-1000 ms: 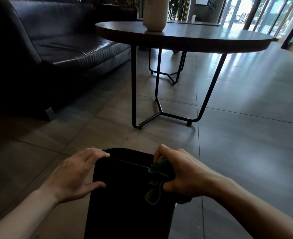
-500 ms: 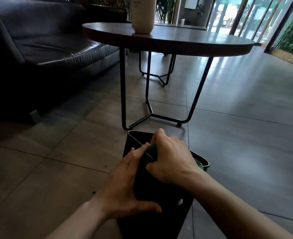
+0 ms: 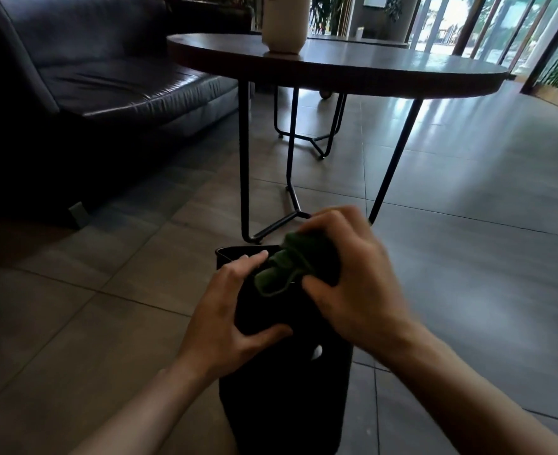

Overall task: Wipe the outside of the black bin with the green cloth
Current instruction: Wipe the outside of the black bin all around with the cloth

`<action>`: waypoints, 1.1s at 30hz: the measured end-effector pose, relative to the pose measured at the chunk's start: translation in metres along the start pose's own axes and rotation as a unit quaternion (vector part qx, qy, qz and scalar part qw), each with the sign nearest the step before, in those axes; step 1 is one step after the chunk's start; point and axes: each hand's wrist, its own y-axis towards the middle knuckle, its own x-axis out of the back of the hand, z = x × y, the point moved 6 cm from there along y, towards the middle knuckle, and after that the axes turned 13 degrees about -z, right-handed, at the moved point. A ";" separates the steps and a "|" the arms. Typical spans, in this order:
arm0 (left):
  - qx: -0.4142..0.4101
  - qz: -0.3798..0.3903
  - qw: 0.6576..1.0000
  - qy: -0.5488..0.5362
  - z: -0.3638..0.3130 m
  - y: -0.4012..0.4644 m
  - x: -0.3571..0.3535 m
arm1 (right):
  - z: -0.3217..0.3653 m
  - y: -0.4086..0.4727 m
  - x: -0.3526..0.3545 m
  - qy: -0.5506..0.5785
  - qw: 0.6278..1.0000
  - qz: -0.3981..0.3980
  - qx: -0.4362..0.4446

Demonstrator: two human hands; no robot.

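The black bin (image 3: 284,399) lies tilted on the tiled floor in front of me, its open rim pointing away toward the table. My left hand (image 3: 228,310) grips the bin's upper left side, thumb across the wall and fingertips near the rim. My right hand (image 3: 353,284) is closed on the bunched green cloth (image 3: 284,269) and presses it against the bin's upper wall near the rim. Most of the rim is hidden behind both hands.
A round wooden table (image 3: 336,65) on thin black metal legs (image 3: 244,159) stands just beyond the bin, with a pale vase (image 3: 285,23) on top. A dark leather sofa (image 3: 100,80) fills the left side. Tiled floor (image 3: 467,274) extends to the right.
My left hand moved from the bin's left edge to its upper wall. The right hand with the cloth shifted up toward the rim. The bin turned, and my view swung left.
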 end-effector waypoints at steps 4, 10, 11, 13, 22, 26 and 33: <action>-0.023 0.032 0.998 0.040 0.000 0.007 0.017 | -0.036 -0.017 0.018 -0.013 0.997 -0.076 0.025; -0.058 0.059 0.995 0.063 0.000 0.013 0.025 | -0.045 -0.053 -0.025 0.040 0.994 -0.058 0.083; -0.073 0.064 0.993 0.065 -0.002 0.014 0.026 | -0.046 -0.058 -0.033 0.040 0.994 -0.052 0.089; -0.102 0.069 0.990 0.076 -0.005 0.015 0.027 | -0.043 -0.069 -0.046 0.019 0.992 -0.032 0.118; -0.104 0.019 0.991 0.082 0.004 0.010 0.041 | -0.036 -0.157 -0.099 -0.140 0.932 0.014 0.334; -0.111 0.026 0.990 0.086 0.004 0.007 0.042 | -0.039 -0.175 -0.102 -0.170 0.902 0.040 0.395; -0.081 0.014 0.991 0.102 0.016 0.016 0.051 | -0.036 -0.078 -0.073 -0.147 0.963 -0.028 0.223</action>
